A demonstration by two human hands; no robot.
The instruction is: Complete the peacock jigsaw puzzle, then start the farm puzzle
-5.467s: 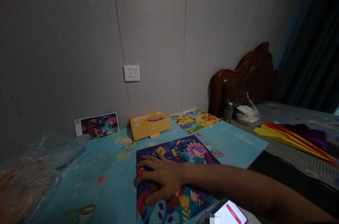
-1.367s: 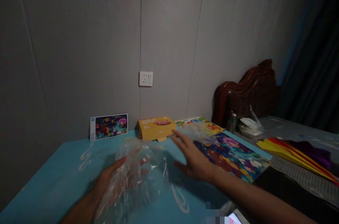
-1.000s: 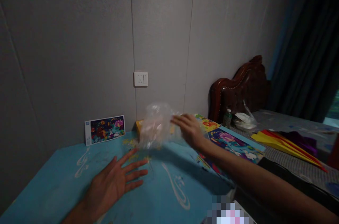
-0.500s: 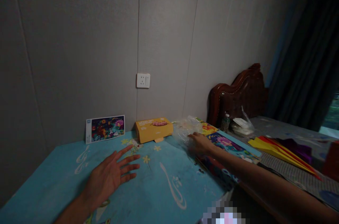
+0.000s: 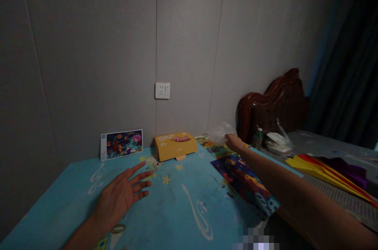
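My right hand (image 5: 234, 142) reaches to the far right of the blue patterned tabletop (image 5: 177, 202), its fingers closed on a crumpled clear plastic bag (image 5: 221, 132). Beneath that arm lies a dark, colourful picture sheet (image 5: 242, 181), partly covered by the forearm. A yellowish picture sheet (image 5: 217, 147) lies behind it, under the bag. My left hand (image 5: 119, 191) is held over the left side of the table, palm turned inward, fingers spread and holding nothing. Beyond it a yellow box (image 5: 176, 147) with a pink oval print sits near the wall. A picture card (image 5: 121, 145) leans upright against the wall.
A wall socket (image 5: 162, 91) is above the box. To the right are a bed with a brown headboard (image 5: 274, 108), a bottle (image 5: 258, 138), a white bag with a container (image 5: 277, 142), and yellow, red and purple sheets (image 5: 327, 171).
My right hand has carried the plastic bag farther back and right, uncovering more of the picture sheets. My left hand stays nearly still. The view has shifted slightly.
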